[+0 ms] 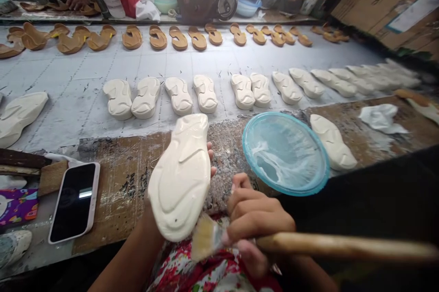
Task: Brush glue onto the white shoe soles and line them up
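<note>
A glossy white sole (181,177) is held up by my left hand (210,159), whose fingertips show at its right edge; the rest of that hand is behind the sole. My right hand (259,219) is closed round a brush (302,242) with a long wooden handle. The brush's pale bristles point left, close beside the lower end of the sole. Right of the sole and beyond my right hand, a blue bowl (286,155) holds a little white liquid.
White soles (178,95) stand in a row across the table (137,61), with brown ones (157,37) farther back. One white sole (332,143) lies right of the bowl. A phone (74,203) is at left. Other people's hands (78,2) show beyond.
</note>
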### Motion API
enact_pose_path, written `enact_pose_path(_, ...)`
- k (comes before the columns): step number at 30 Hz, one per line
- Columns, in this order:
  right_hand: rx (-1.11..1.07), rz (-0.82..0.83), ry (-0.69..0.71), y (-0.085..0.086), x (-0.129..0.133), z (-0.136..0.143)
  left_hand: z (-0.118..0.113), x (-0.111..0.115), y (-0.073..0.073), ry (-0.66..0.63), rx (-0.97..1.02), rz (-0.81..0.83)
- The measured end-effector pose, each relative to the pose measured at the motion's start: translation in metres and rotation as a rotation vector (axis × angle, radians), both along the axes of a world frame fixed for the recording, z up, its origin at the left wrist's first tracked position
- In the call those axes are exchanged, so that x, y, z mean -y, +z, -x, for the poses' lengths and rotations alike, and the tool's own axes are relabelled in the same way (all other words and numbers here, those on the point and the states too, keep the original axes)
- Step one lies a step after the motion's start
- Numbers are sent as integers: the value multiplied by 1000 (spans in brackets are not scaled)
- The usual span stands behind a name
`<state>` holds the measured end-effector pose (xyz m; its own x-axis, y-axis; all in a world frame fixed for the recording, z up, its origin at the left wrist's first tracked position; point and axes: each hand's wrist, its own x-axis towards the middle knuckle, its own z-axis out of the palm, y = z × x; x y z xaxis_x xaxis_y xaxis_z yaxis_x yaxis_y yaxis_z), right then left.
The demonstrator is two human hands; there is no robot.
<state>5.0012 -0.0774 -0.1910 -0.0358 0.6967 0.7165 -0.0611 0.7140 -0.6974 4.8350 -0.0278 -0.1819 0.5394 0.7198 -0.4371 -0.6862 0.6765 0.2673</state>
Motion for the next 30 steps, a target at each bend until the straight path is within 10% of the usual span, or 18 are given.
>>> enact_pose_path(4, -45, 65, -8, 0, -13, -19, -11, 6, 9, 142, -170, 5)
enact_pose_path(10, -37, 46, -516, 8, -59, -30, -27, 33, 2, 8, -359, 40)
enact_pose_path(22, 327, -218, 31, -12, 2, -3, -28, -1, 20, 351, -477, 59)
enact_pose_path(30, 302, -103, -185, -21, -19, -16, -39, -4, 10, 330, -500, 14)
